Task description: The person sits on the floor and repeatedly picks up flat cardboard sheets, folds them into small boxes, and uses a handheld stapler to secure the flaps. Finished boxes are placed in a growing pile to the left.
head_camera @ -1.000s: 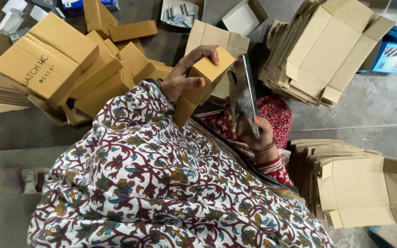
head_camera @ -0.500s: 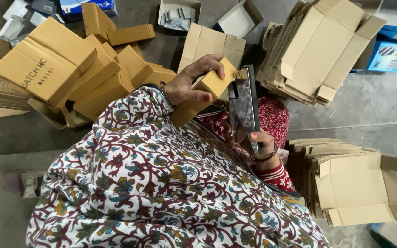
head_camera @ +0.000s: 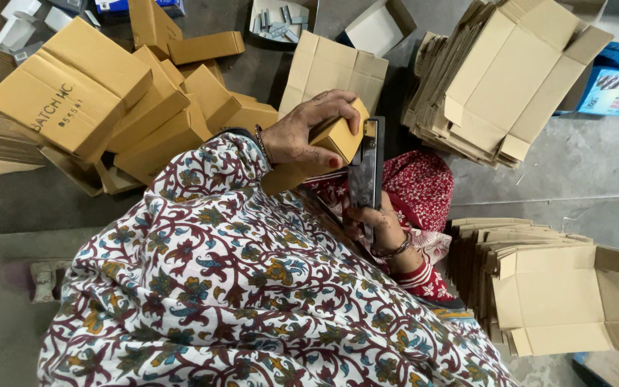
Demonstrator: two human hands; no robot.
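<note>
My left hand [head_camera: 302, 136] grips a small folded brown cardboard box [head_camera: 338, 136], holding it against the head of a long grey metal stapler [head_camera: 365, 172]. Lower down, my right hand [head_camera: 374, 222] is wrapped around the stapler's handle, a bangle on its wrist. My patterned floral sleeve [head_camera: 216, 272] covers most of the lower view and hides the box's lower end.
A pile of assembled brown boxes [head_camera: 109, 107] lies at the upper left. Flat unfolded cartons are stacked at the upper right [head_camera: 503, 79] and lower right [head_camera: 560, 294]. A white open box [head_camera: 377, 29] and a tray of staples [head_camera: 277, 18] sit at the top. Grey concrete floor [head_camera: 574, 165].
My left hand has shifted the small box right and down, pressing it onto the stapler's head. The right hand stays on the stapler.
</note>
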